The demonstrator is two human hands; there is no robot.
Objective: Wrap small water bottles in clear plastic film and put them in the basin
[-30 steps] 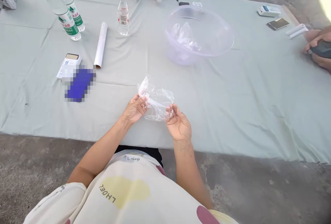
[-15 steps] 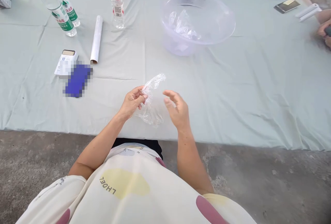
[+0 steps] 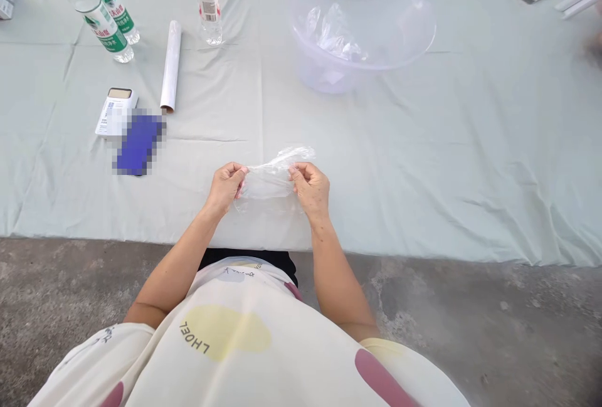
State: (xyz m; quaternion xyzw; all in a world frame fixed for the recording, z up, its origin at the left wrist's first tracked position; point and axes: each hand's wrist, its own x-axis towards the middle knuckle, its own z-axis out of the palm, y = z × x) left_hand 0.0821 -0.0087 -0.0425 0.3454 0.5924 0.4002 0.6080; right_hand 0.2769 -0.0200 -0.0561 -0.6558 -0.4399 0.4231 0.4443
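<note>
Our left hand [image 3: 224,189] and right hand [image 3: 312,190] have fingers [image 3: 234,170] clamped on clear plastic film [image 3: 269,182], spanning between them over the worktop [image 3: 446,162] (nearer us than the basin [image 3: 324,79]); its faint lower edge seems loose.

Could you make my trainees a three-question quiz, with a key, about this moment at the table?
1. What do the left hand and the right hand both pinch?
A) a bottle cap
B) thin clear plastic
C) a phone

2. True or false: crumpled plastic lies in the translucent basin.

3. Fill in: in the picture, the two green-labelled bottles stand to the ____ of the white roll.

Key: 1. B; 2. true; 3. left.
</note>
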